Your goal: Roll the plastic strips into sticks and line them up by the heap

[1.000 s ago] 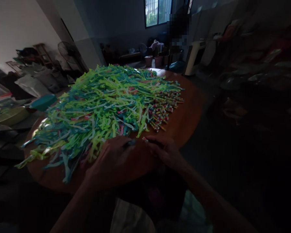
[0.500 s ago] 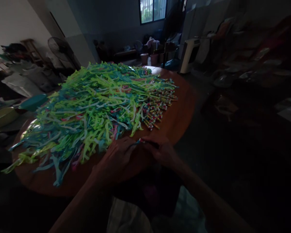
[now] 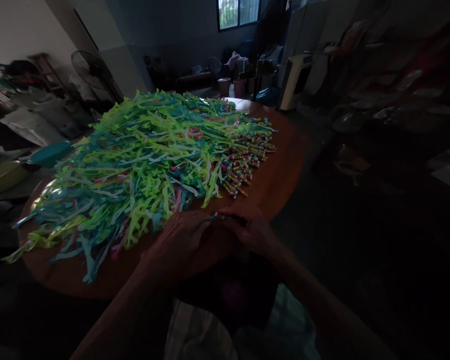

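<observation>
A big heap of green, blue and white ribbon strips covers most of a round brown table. Along the heap's right edge lie several small red-and-yellow sticks. At the table's near edge my left hand and my right hand meet, fingers pinched together on one small stick with a striped tip. The light is dim, so the fingers' grip shows only in part.
A teal bowl and a yellow-green basin sit at the left. A standing fan and piled clutter are behind them. A white appliance and pots stand past the table's far side. Dark cluttered floor lies to the right.
My hands have drawn closer together over the small stick at the table's near edge. The view has shifted slightly to the right and down.
</observation>
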A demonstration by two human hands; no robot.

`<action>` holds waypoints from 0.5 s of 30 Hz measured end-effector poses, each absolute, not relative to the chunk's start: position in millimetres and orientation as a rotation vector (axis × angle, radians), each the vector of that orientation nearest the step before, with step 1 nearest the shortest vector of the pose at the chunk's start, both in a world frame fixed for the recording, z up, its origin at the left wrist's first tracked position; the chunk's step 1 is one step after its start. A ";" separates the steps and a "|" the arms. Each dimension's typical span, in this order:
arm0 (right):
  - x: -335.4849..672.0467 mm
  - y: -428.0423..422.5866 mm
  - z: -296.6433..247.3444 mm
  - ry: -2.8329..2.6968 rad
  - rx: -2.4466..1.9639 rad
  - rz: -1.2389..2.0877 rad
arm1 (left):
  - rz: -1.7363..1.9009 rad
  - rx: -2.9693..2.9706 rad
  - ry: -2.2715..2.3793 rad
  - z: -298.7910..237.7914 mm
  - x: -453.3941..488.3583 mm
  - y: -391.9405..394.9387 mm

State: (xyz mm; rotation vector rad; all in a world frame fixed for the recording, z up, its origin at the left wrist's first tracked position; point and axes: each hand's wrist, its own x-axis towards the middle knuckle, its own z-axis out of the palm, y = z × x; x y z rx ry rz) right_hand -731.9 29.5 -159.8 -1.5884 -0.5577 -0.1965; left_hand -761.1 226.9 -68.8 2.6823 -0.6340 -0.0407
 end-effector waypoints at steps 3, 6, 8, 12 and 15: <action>-731.7 30.1 -159.8 -0.540 -1.577 -0.166 | -0.050 2.694 -0.654 -69.8 -759.9 227.8; -731.2 30.6 -159.7 -0.532 -1.569 -0.145 | -0.045 2.691 -0.689 -69.6 -759.9 227.5; -731.3 30.1 -159.5 -0.533 -1.568 -0.131 | -0.047 2.694 -0.699 -69.0 -760.4 226.7; -731.8 26.7 -159.1 -0.579 -1.595 -0.128 | -0.059 2.744 -0.735 -69.7 -760.4 226.8; -730.7 23.1 -158.8 -0.658 -1.614 -0.133 | -0.079 2.770 -0.753 -71.1 -760.8 228.2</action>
